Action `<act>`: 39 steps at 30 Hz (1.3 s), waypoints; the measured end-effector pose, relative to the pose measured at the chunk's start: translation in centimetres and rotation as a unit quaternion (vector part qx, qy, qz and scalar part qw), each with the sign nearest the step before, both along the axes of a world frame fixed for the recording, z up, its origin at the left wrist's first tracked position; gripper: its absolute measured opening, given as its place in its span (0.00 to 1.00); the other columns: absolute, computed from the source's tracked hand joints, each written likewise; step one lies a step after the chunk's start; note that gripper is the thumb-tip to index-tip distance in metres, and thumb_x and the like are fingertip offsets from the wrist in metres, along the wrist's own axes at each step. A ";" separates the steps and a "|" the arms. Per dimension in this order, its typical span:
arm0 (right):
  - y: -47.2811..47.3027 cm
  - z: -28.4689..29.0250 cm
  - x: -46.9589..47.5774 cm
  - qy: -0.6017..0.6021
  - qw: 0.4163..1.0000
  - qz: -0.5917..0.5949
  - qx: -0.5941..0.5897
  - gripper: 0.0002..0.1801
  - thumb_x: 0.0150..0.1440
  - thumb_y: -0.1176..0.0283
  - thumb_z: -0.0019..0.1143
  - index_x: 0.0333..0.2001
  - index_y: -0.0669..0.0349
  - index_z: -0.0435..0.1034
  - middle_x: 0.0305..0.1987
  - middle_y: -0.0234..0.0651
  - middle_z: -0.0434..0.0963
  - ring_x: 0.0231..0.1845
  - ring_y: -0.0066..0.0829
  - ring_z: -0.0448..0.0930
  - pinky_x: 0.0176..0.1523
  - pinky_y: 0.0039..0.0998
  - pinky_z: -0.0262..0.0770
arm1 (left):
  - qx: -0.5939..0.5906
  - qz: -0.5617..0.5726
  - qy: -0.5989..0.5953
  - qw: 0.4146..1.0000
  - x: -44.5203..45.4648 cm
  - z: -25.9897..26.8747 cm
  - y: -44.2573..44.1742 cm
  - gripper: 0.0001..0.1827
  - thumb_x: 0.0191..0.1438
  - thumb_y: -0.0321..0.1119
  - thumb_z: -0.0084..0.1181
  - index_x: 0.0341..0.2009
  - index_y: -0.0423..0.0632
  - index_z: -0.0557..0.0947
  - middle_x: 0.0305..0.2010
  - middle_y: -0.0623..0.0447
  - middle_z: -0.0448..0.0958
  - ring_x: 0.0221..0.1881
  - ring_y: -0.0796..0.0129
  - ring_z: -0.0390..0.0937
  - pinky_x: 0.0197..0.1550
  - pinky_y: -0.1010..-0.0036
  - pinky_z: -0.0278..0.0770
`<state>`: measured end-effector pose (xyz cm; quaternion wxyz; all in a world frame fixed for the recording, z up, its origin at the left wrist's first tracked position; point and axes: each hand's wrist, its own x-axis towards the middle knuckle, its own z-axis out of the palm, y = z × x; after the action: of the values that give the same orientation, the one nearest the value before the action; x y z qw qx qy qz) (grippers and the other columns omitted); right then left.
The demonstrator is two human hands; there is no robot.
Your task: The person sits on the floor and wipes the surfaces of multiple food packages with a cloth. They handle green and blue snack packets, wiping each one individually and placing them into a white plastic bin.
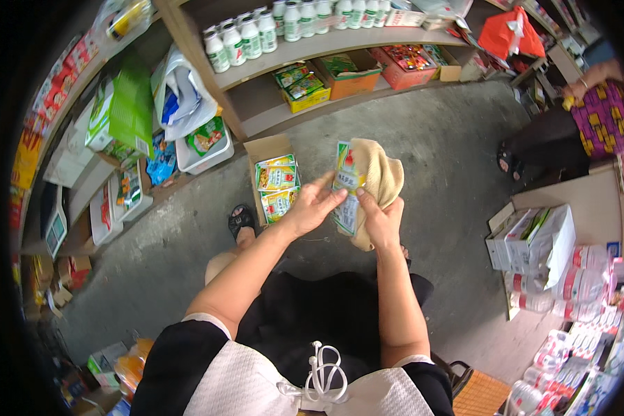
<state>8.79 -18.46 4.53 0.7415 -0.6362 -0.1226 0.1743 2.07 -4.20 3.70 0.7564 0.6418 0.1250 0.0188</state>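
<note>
A flat food packet (pixel 346 208), green, white and yellow with printing, is held between my two hands in front of my body. My left hand (pixel 312 204) pinches its left side with thumb and fingers. At the other side, my right hand (pixel 384 218) has its thumb on the packet's edge and grips a bunched tan cloth (pixel 379 169) against it. Below and to the left, an open cardboard box (pixel 268 145) on the floor contains several similar packets (pixel 276 177). My left forearm passes close to the box's near corner.
Shelves with white-and-green bottles (pixel 249 36) and snack boxes (pixel 304 86) line the far side. White bins (pixel 208 153) stand at left. At right are a carton (pixel 535 239), large water bottles (pixel 587 275) and another person (pixel 556 125). A wicker seat (pixel 478 392) is near my right side.
</note>
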 end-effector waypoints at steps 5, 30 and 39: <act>1.3 0.1 -1.4 -0.339 0.934 0.042 -0.105 0.18 0.50 0.74 0.57 0.45 0.67 0.69 0.41 0.44 0.77 0.42 0.43 0.78 0.46 0.33 0.73 | -0.523 -0.029 0.008 0.852 0.0 -0.8 -0.5 0.23 0.57 0.41 0.52 0.53 0.42 0.69 0.48 0.45 0.74 0.50 0.59 0.74 0.52 0.64 0.73; -3.3 -0.4 4.4 -0.279 0.869 0.035 -0.408 0.15 0.48 0.75 0.52 0.41 0.69 0.69 0.31 0.55 0.76 0.37 0.52 0.77 0.40 0.43 0.74 | -0.347 -0.176 0.049 0.920 -3.9 4.0 0.0 0.22 0.46 0.19 0.49 0.48 0.26 0.69 0.40 0.31 0.76 0.39 0.45 0.79 0.43 0.57 0.79; -0.9 1.1 0.7 -0.441 0.843 -0.009 -0.308 0.19 0.40 0.80 0.52 0.40 0.67 0.71 0.41 0.56 0.71 0.46 0.52 0.71 0.43 0.40 0.70 | -0.511 -0.010 0.027 0.859 -1.3 -0.3 0.2 0.20 0.58 0.35 0.48 0.53 0.39 0.68 0.49 0.45 0.74 0.49 0.56 0.74 0.51 0.60 0.73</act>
<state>9.50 -19.35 5.68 0.3767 -0.8425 -0.3710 -0.1031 0.77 -3.97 3.42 0.9746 0.1664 0.1312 -0.0721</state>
